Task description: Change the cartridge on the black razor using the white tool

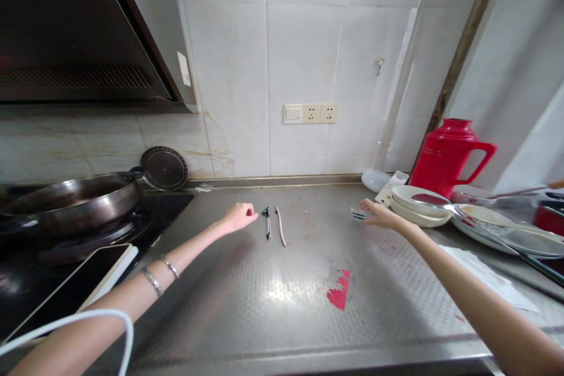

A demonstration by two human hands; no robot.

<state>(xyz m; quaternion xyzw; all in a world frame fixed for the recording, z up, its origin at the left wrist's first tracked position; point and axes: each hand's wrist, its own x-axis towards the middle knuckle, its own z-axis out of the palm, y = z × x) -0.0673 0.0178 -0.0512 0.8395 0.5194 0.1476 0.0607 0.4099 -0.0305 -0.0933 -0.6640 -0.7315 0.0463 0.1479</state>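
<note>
My left hand (240, 217) is closed in a loose curl just left of a razor (268, 227), not touching it; nothing shows in its fingers. The razor has a dark head and a silvery handle and lies on the steel counter (211, 299). Beside it lies a thin, slightly bent whitish stick (281, 228). Over on the right, my right hand (379, 214) pinches a small clear packet with dark stripes (358, 215) at or just above the counter. What is inside the packet is too small to make out.
Left is a cooktop with a steel pan (74, 202) and a phone-like slab (74, 291). A white cable (106, 312) crosses my left forearm. Red film (340, 290) sticks to the counter. Bowls (418, 211), plates and a red thermos jug (443, 155) crowd the right.
</note>
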